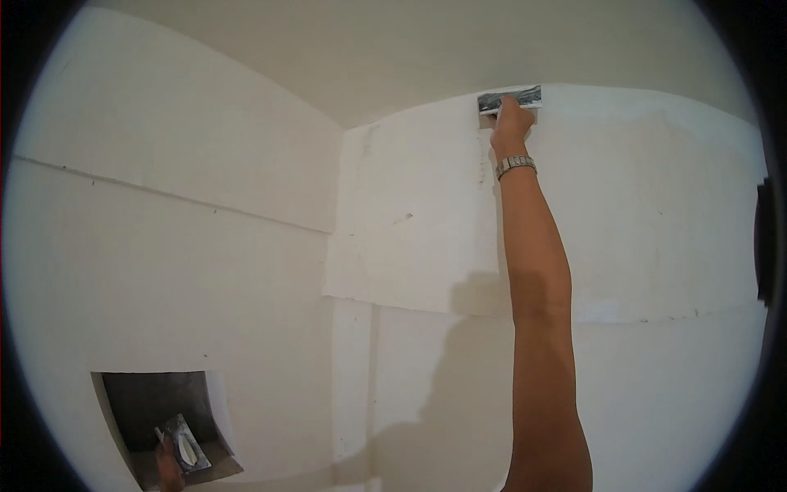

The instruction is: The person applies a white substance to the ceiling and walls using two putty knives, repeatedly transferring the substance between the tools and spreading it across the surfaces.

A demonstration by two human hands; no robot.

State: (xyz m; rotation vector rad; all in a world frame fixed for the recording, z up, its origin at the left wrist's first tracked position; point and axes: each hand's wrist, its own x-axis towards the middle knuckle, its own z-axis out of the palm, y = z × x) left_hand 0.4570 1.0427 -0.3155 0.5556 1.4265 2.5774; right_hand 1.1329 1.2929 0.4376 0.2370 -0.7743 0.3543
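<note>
High on the facing wall, just under the ceiling, my right hand grips a wide putty knife. Its metal blade is streaked with grey and white and lies against the wall's top edge. A metal watch band circles the wrist of that raised arm. At the lower left my left hand is closed on a second putty knife, with a white dab of putty on its blade. Only part of this hand shows.
A dark square recess opens in the left wall, behind my left hand. The facing wall has patchy white coating, small chips and a horizontal ridge. The ceiling meets both walls at a corner. A dark object stands at the right rim.
</note>
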